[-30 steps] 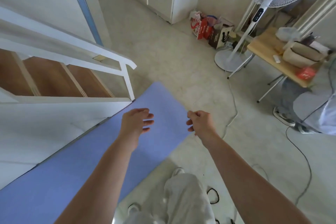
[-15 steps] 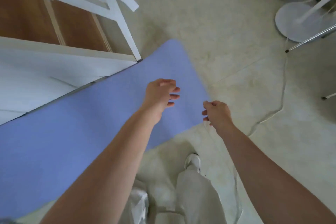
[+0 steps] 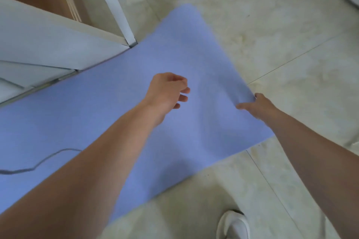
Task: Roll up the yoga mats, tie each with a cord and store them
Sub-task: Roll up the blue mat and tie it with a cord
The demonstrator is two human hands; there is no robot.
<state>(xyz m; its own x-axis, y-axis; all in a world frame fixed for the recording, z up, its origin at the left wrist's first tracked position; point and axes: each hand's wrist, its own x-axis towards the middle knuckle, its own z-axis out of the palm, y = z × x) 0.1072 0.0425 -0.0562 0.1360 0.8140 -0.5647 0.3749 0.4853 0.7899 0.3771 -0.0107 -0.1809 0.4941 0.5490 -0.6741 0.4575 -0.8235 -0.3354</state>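
From the head view, the yoga mat lies flat on the pale tiled floor. It is a plain periwinkle-blue sheet with no pattern and rounded corners. One long side runs close along the white stair base at the left, and its short end points toward the open floor at the right. The right hand has hold of that short end near its nearer corner. The thumb is laid on top of the mat and the other fingers are mostly tucked out of sight beneath the edge, which looks slightly raised there. The left hand hangs above the middle of the mat's width, fingers loosely curled round nothing and apparently not touching the surface. A thin dark cord trails across the mat toward the lower left; whether it is the tie cannot be told. A white shoe stands on the floor just off the near long side. The mat should be light, soft and springy foam with a grippy face. It will likely flop if lifted by one corner and try to unroll once let go. It is best taken at the short end with both hands spread toward the two corners, so the first turn starts tight and square.
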